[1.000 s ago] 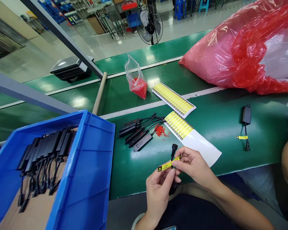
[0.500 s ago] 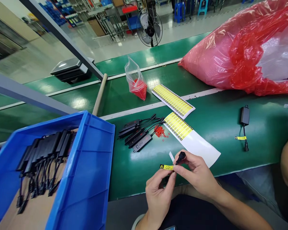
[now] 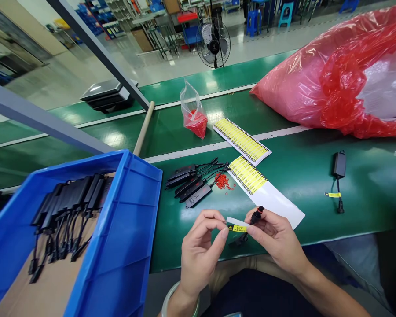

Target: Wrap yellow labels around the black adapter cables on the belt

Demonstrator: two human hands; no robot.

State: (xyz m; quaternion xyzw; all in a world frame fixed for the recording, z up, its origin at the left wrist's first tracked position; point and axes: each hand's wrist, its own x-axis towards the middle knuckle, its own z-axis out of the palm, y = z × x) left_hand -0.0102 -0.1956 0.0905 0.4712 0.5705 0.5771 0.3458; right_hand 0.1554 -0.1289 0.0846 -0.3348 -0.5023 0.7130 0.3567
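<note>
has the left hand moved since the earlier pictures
Yes, leftward: the left hand is now closer to the bin, with a narrower strip of green table between them than in either earlier picture.

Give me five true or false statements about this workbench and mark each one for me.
1. The right hand holds a black connector. True.
2. The label at the right hand's fingertips is plain red. False: the label is yellow and black and shows 12V.
3. Loose red rings lie on the green table. True.
4. The blue bin stands at the person's right. False: the blue bin is at the left.
5. A fan stands beyond the table. True.
</note>
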